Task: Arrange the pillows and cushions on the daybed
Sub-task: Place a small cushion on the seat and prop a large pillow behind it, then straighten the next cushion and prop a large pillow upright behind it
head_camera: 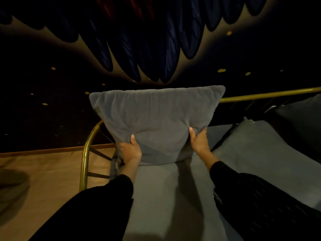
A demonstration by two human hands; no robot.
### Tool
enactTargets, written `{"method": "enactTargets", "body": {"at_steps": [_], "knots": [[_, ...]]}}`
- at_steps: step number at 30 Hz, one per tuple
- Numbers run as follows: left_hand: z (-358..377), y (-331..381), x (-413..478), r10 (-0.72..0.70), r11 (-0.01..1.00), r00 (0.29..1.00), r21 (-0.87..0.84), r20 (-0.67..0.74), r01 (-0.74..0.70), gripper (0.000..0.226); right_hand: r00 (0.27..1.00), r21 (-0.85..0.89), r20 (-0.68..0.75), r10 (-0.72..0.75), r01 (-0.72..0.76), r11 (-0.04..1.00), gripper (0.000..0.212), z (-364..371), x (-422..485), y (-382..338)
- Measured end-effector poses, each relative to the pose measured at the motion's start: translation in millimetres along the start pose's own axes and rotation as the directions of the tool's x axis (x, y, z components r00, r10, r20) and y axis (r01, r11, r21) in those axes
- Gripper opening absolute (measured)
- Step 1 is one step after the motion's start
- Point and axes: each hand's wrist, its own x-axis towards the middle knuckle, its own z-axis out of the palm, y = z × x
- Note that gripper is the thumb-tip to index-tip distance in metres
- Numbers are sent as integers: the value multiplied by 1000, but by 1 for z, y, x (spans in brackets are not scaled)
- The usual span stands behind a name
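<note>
A large grey square pillow (156, 119) stands upright at the left end of the daybed, its lower edge on the grey mattress (166, 197) and its back toward the curved brass end rail (86, 153). My left hand (130, 150) grips its lower left corner. My right hand (199, 141) grips its lower right side, thumb pressed into the fabric. Both sleeves are black. A grey cushion (257, 153) lies flat on the daybed to the right. A darker pillow (298, 119) leans at the far right against the back rail.
A brass back rail (260, 96) runs along the dark painted wall (156, 40) behind the daybed. Wooden floor (43, 180) lies left of the frame, with a dim round shape (12, 181) at the far left edge.
</note>
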Motion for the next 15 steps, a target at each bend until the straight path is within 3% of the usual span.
{"method": "enactTargets", "body": {"at_steps": [3, 5, 8, 11, 15], "knots": [[13, -10, -29, -16, 981, 997, 194, 75, 1, 63, 991, -208, 132, -3, 31, 978, 76, -5, -21, 10], [24, -26, -45, 12, 936, 976, 342, 219, -89, 65, 958, -388, 270, 92, 21, 921, 62, -14, -43, 19], [41, -49, -79, 9, 834, 892, 488, 452, -256, 53, 918, -436, 345, 194, -26, 900, 48, -37, -75, 43], [68, -63, -114, 6, 748, 744, 491, 668, -446, 44, 921, -451, 308, 237, -78, 889, 36, -86, -101, 77], [119, -61, -155, -16, 695, 596, 438, 803, -571, 35, 935, -487, 151, 322, -213, 847, 24, -183, -110, 125]]}}
